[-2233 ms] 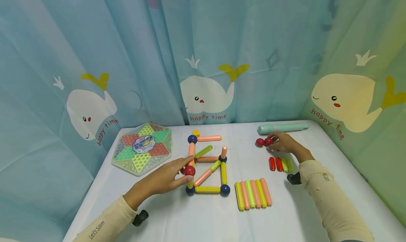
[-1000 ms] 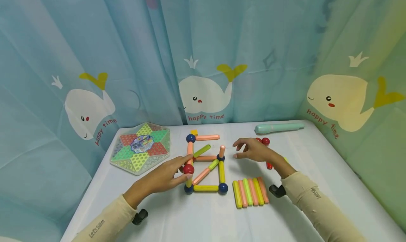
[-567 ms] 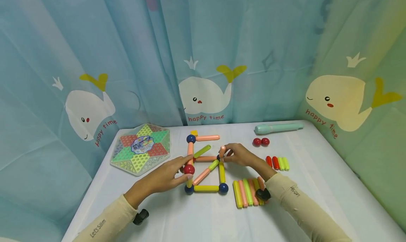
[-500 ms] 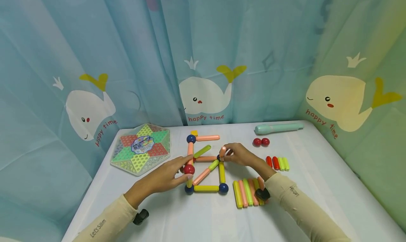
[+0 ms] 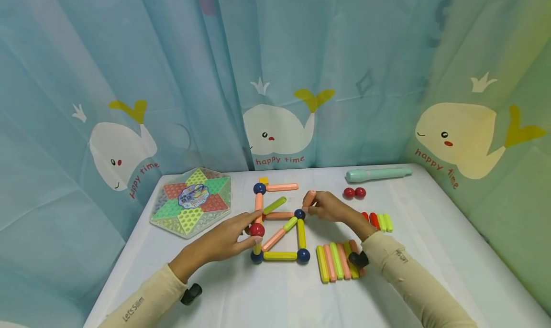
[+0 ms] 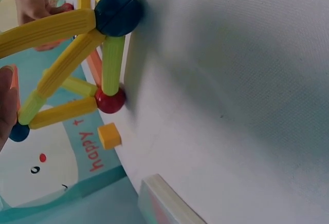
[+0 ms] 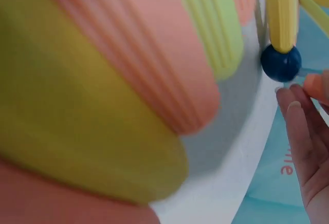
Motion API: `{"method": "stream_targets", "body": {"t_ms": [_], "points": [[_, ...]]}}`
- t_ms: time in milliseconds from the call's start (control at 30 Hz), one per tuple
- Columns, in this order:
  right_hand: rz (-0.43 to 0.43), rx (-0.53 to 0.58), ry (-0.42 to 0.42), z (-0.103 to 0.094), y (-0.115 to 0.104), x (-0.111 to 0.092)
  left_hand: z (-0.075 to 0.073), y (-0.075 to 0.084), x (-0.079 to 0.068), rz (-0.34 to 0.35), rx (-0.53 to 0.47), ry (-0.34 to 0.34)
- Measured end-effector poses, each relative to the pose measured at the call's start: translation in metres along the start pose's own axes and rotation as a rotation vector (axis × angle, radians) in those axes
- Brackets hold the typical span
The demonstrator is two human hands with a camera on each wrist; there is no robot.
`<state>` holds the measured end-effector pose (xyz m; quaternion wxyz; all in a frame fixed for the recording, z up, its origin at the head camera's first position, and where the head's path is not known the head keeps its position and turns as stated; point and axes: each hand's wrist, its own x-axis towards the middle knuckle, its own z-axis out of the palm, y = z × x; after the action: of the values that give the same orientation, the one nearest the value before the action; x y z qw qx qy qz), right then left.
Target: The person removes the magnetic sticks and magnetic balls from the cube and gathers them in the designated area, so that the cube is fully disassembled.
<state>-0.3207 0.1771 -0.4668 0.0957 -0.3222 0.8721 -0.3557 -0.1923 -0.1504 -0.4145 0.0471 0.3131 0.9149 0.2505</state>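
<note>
A frame of magnetic sticks and balls stands mid-table. My left hand (image 5: 228,235) pinches its raised red ball (image 5: 257,230) between thumb and fingers, above a yellow stick and a blue ball (image 5: 257,256). At the frame's right side, my right hand (image 5: 329,206) pinches an orange magnetic stick (image 5: 309,198), which tilts up and rightward beside a dark blue ball (image 5: 299,214). In the right wrist view, fingertips sit close to that kind of blue ball (image 7: 281,63). The left wrist view shows the frame's lower red ball (image 6: 110,100); the pinched one is outside it.
A row of yellow, orange and green sticks (image 5: 335,261) lies under the right forearm. Farther right are short red and green sticks (image 5: 382,222) and two red balls (image 5: 355,192). A teal tube (image 5: 379,174), yellow cube (image 5: 263,180) and star game board (image 5: 192,201) lie farther back.
My right hand has left the two red balls and moved left to the frame. It has taken hold of the upright orange stick, which now leans right, higher. The left hand stays put.
</note>
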Motion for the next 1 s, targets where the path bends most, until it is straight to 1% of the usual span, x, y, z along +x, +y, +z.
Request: {"method": "stream_targets", "body": {"t_ms": [100, 200, 300, 400, 500, 633, 767, 833, 933, 1000], "points": [[0.029, -0.001, 0.007, -0.005, -0.001, -0.004, 0.0, 0.001, 0.0, 0.002, 0.005, 0.003], [0.029, -0.008, 0.01, -0.009, -0.004, -0.01, 0.0, 0.001, 0.0, 0.006, 0.005, 0.005], [0.029, 0.0, 0.004, -0.014, -0.009, -0.022, -0.001, 0.001, 0.0, 0.009, -0.002, 0.001], [0.057, -0.001, 0.011, -0.022, -0.012, -0.038, 0.0, 0.001, -0.001, 0.012, -0.006, 0.001], [0.074, -0.023, 0.03, -0.031, -0.013, -0.059, 0.0, 0.001, -0.002, 0.01, -0.003, 0.004], [0.073, -0.013, 0.045, -0.04, -0.012, -0.098, 0.0, 0.002, -0.002, 0.006, 0.005, 0.01], [0.087, 0.031, 0.014, -0.043, -0.009, -0.139, 0.002, 0.001, -0.003, 0.013, 0.018, 0.019], [0.095, 0.035, -0.001, -0.043, -0.007, -0.157, 0.002, 0.001, -0.003, 0.019, 0.026, 0.025], [0.143, 0.066, -0.043, -0.041, -0.004, -0.178, 0.002, 0.001, -0.002, 0.022, 0.031, 0.027], [0.171, 0.089, -0.069, -0.04, -0.002, -0.189, 0.002, 0.001, -0.002, 0.023, 0.03, 0.024]]}}
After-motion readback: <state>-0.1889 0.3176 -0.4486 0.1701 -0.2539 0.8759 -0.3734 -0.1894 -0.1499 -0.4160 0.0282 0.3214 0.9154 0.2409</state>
